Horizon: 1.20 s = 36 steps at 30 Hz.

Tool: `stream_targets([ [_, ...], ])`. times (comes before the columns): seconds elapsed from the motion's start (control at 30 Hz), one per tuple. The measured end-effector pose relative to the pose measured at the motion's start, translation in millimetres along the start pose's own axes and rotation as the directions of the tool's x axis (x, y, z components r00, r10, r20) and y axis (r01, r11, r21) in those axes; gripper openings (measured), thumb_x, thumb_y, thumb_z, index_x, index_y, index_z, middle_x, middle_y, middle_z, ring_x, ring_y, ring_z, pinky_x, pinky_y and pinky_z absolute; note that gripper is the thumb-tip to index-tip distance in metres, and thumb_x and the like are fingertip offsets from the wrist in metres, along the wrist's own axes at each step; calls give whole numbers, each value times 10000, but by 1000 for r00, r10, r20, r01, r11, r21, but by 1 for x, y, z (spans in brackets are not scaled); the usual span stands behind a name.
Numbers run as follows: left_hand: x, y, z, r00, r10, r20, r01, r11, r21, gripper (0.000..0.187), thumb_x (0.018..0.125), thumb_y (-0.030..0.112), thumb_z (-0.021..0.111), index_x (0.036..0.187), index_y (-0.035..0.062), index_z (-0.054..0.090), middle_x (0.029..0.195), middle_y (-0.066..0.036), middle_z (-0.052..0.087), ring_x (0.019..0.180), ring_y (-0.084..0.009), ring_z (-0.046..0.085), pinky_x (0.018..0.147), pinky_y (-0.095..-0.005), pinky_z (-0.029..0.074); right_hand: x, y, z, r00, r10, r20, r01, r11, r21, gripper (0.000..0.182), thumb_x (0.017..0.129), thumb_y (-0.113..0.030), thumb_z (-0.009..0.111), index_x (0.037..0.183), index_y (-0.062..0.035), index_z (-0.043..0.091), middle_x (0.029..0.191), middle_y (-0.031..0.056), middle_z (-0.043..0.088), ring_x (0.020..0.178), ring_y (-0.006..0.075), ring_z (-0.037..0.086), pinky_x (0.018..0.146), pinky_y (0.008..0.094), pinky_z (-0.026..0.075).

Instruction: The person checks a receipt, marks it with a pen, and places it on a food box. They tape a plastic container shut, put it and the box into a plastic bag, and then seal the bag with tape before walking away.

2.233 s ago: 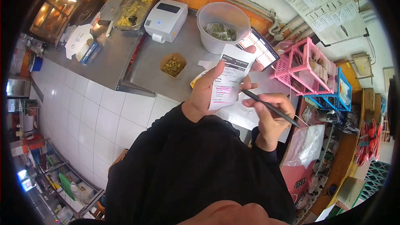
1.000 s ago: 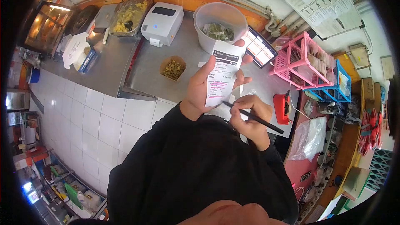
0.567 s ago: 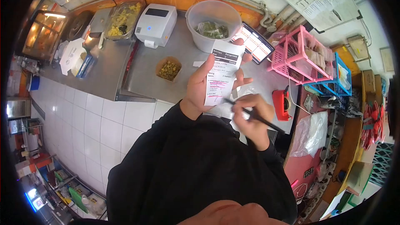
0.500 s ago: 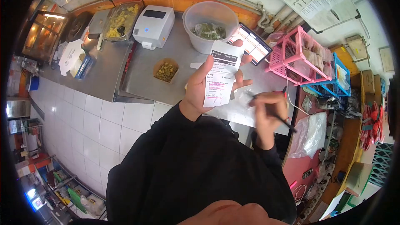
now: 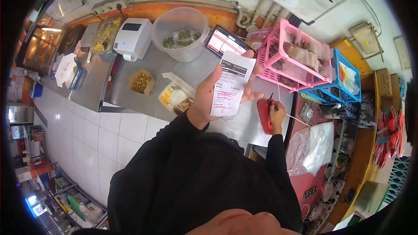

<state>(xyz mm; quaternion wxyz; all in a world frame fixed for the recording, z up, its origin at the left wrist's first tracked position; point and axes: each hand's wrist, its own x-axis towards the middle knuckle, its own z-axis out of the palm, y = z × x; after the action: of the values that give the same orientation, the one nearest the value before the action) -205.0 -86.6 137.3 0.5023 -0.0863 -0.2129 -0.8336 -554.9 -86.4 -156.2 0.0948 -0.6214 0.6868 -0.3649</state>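
Note:
My left hand (image 5: 204, 93) holds up a printed receipt (image 5: 232, 82) with pink marker strokes and pen ticks on it. The thumb and fingers are around the paper, some fingers stretched out behind it. At the right end of the steel counter, my right hand (image 5: 277, 115) has its fingers closed on a slim black pen (image 5: 271, 100). That hand is at a red container (image 5: 264, 112), whose contents I cannot make out. Left of the receipt stands an open food box (image 5: 167, 97) with yellow and white food, partly hidden by my left hand. A brown box of chopped greens (image 5: 142, 82) is beside it.
Along the back stand a white label printer (image 5: 134, 37), a clear bucket (image 5: 180, 52) with bagged leaves inside, and a tablet (image 5: 227, 39). Pink (image 5: 278, 63) and blue (image 5: 335, 80) baskets occupy the right. Plastic bags (image 5: 311, 148) lie on the red surface.
My right hand has moved from beside the receipt down and slightly right to the red container. The view has shifted, bringing the second food box into sight. My left hand still holds the receipt.

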Motion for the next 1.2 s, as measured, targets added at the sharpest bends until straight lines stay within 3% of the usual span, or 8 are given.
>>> stream_targets([
  [0.5, 15, -41, -15, 989, -1, -145, 8, 999, 48, 657, 956, 507, 406, 1492, 187, 201, 1358, -97, 466, 898, -174, 551, 1018, -612, 303, 20, -23, -21, 984, 152, 96, -148, 988, -47, 267, 765, -259, 738, 938, -92, 624, 826, 76, 599, 806, 269, 591, 722, 414, 456],
  [0.57, 11, -34, -23, 983, 25, -181, -3, 993, 122, 639, 965, 502, 383, 1482, 155, 237, 1352, -103, 471, 971, -194, 561, 1041, -522, 336, 27, -56, -28, 968, 103, -228, -89, 994, 69, 330, 794, -283, 719, 1036, -83, 617, 851, 101, 578, 846, 279, 574, 780, 407, 453],
  [0.7, 2, -71, -99, 919, 39, -393, 176, 850, 497, 543, 1004, 438, 345, 1301, 2, 474, 1226, -116, 575, 1029, -196, 581, 860, -324, 481, 21, -181, -37, 924, -135, 359, -165, 705, 690, 420, 889, -328, 625, 1171, -24, 562, 993, 109, 607, 921, 189, 553, 849, 339, 424],
  [0.73, -12, -79, -133, 839, 39, -542, 414, 601, 684, 485, 1004, 414, 369, 1194, 4, 545, 1143, -110, 604, 1024, -211, 568, 870, -341, 441, 14, -208, -31, 885, -138, 444, -269, 628, 730, 412, 911, -328, 596, 1170, -10, 564, 1031, 98, 609, 942, 171, 550, 862, 325, 416],
  [0.77, -7, -85, -132, 900, 316, -301, 167, 387, 907, 428, 1003, 369, 380, 1128, 2, 562, 1061, -119, 603, 992, -253, 552, 878, -360, 394, 10, -229, -25, 837, -152, 525, -372, 546, 751, 407, 932, -329, 567, 1169, 3, 566, 1070, 88, 611, 962, 153, 546, 874, 310, 408],
  [0.97, -56, -35, -174, 825, 456, -333, 412, -82, 907, 346, 999, 320, 425, 1126, 29, 563, 1145, -123, 568, 1031, -231, 536, 896, -321, 405, 5, -244, 39, 747, -43, 663, -611, 349, 711, 335, 945, -253, 552, 1161, 1, 583, 1046, 41, 621, 952, 148, 568, 867, 308, 429],
  [1.03, -65, -24, -182, 833, 488, -259, 399, -206, 894, 375, 990, 318, 391, 1135, 28, 578, 1122, -163, 569, 1041, -329, 524, 904, -480, 356, 1, -260, 58, 704, -33, 710, -582, 545, 603, 344, 917, -246, 579, 1120, 31, 597, 975, 100, 666, 871, 194, 616, 816, 342, 465],
  [1.2, -84, 76, -204, 782, 617, 91, 272, -468, 841, 400, 984, 342, 414, 1190, 43, 581, 1161, -161, 563, 1093, -341, 500, 956, -440, 357, 42, -160, 135, 934, 86, 346, -96, 995, 12, 388, 831, -277, 626, 1123, -22, 606, 906, 205, 651, 841, 372, 615, 751, 430, 483],
])
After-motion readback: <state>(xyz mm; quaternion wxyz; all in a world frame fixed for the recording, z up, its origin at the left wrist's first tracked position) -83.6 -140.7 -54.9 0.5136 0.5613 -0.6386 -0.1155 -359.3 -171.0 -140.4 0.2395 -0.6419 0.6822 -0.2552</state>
